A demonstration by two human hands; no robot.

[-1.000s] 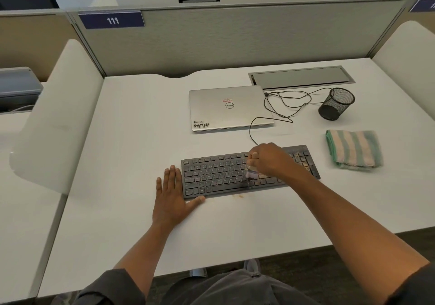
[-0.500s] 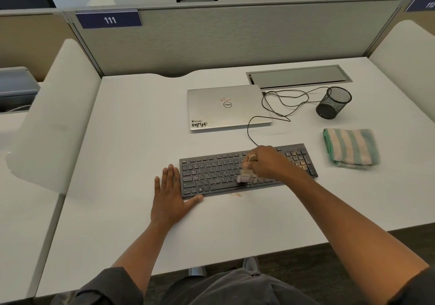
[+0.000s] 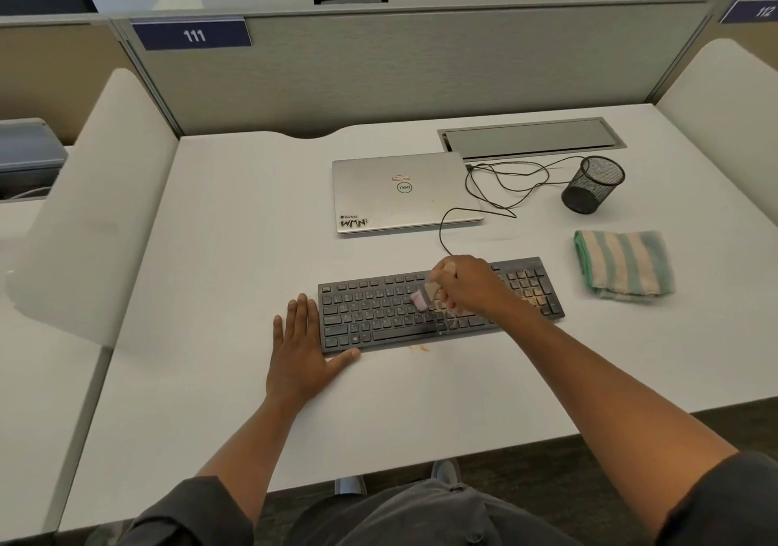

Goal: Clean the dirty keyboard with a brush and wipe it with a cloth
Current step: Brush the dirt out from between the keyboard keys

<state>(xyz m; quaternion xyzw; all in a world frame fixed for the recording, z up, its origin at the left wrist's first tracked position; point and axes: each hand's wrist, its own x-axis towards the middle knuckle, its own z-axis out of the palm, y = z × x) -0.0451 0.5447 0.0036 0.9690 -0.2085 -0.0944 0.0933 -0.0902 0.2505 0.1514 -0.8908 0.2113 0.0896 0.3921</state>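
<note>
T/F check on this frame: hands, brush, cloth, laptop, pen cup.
1. The right hand grips the brush over the keyboard. True.
2. The left hand holds the striped cloth. False: it lies flat on the desk at the keyboard's left end; the cloth lies untouched to the right.
3. The laptop is open. False: its lid is closed.
4. The mesh pen cup stands behind the cloth. True.

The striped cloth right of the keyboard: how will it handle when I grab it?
The striped cloth lies folded with soft, rumpled edges, so it is probably floppy and may unfold if lifted by one corner. It looks light; pushed, it would likely bunch rather than slide whole.
</note>
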